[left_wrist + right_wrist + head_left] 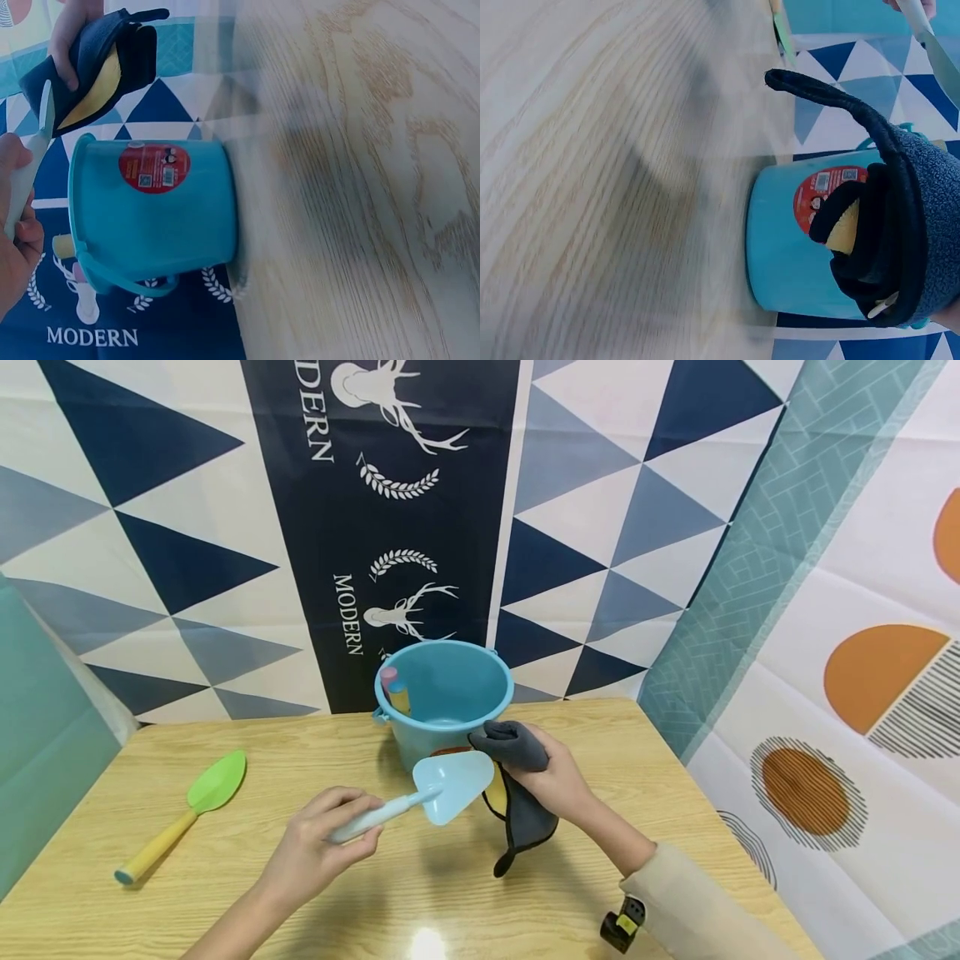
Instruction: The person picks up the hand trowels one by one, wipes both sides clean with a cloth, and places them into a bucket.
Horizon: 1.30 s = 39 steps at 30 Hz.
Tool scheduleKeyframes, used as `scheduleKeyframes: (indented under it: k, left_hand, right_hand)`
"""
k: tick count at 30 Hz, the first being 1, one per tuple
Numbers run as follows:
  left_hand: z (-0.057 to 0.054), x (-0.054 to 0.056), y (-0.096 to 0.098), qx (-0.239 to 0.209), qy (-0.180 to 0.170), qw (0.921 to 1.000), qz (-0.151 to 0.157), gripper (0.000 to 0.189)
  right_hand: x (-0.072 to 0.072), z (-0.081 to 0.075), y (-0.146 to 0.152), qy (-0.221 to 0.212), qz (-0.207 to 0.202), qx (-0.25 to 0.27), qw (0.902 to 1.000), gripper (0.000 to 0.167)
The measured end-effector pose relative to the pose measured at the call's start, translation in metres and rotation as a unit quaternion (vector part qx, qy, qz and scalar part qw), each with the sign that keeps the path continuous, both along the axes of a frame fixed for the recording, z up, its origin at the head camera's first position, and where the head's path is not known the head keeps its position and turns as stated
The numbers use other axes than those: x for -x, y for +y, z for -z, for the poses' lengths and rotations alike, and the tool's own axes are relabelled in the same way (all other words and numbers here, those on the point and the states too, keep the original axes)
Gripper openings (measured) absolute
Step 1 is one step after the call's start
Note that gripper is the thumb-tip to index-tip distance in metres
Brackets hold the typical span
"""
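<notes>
In the head view my left hand [322, 835] grips the pale handle of a light blue toy shovel [453, 781], its blade raised toward the cloth. My right hand [551, 777] holds a dark grey cloth [532, 814] with black edging, a hanging loop and a yellow inner side, bunched in the fingers. Just behind both stands a blue bucket [442, 735], upright on the table. Inside it, at the left, are a pink-topped piece [388, 676] and a yellow piece with a blue end [400, 697]. A red label [155, 167] shows on its side in the left wrist view.
A green toy shovel [217, 781] with a yellow handle lies at the left of the wooden table [375, 910]. Patterned cloth walls [420, 527] stand behind and at the sides. A small black and yellow device [624, 924] sits by the right sleeve.
</notes>
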<state>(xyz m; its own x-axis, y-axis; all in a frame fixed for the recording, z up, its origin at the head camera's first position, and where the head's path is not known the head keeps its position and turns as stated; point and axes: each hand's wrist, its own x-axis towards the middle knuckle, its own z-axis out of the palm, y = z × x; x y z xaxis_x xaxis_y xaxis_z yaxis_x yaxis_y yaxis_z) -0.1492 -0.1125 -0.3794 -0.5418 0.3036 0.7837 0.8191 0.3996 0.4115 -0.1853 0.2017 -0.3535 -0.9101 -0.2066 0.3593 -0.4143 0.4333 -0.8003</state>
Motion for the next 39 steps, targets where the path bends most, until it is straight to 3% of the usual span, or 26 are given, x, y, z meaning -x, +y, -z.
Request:
scheduleKeyframes:
  k: [5, 9, 14, 18, 24, 29, 33, 39]
  left_hand:
    - [0.002, 0.002, 0.005, -0.016, 0.006, 0.9998, 0.002, 0.038]
    - [0.002, 0.002, 0.009, -0.036, -0.007, 0.9993, -0.003, 0.036]
    - [0.003, 0.002, 0.015, -0.057, -0.057, 0.9967, -0.004, 0.031]
    - [0.002, 0.001, 0.017, -0.06, -0.078, 0.9951, -0.007, 0.029]
    - [0.004, 0.002, 0.022, -0.083, -0.07, 0.994, 0.012, 0.03]
    - [0.002, 0.003, 0.029, -0.102, -0.061, 0.9926, 0.025, 0.031]
    - [-0.001, 0.003, 0.034, -0.107, -0.066, 0.9916, 0.029, 0.031]
    - [-0.002, 0.002, 0.037, -0.11, -0.067, 0.9912, 0.031, 0.031]
  right_hand:
    - [0.0, 0.001, -0.005, -0.014, 0.004, 0.024, 0.9996, 0.048]
    - [0.0, 0.0, -0.014, -0.049, -0.013, 0.081, 0.9955, 0.051]
    - [-0.002, -0.001, -0.025, -0.115, -0.019, 0.168, 0.9789, 0.054]
    - [-0.006, -0.003, -0.028, -0.142, -0.017, 0.201, 0.9691, 0.054]
    - [-0.01, -0.004, -0.031, -0.183, -0.033, 0.243, 0.952, 0.054]
    - [-0.014, -0.003, -0.037, -0.194, -0.042, 0.275, 0.9405, 0.043]
    - [-0.016, -0.002, -0.04, -0.193, -0.04, 0.272, 0.9421, 0.038]
    - [-0.014, -0.004, -0.037, -0.163, -0.028, 0.252, 0.9535, 0.042]
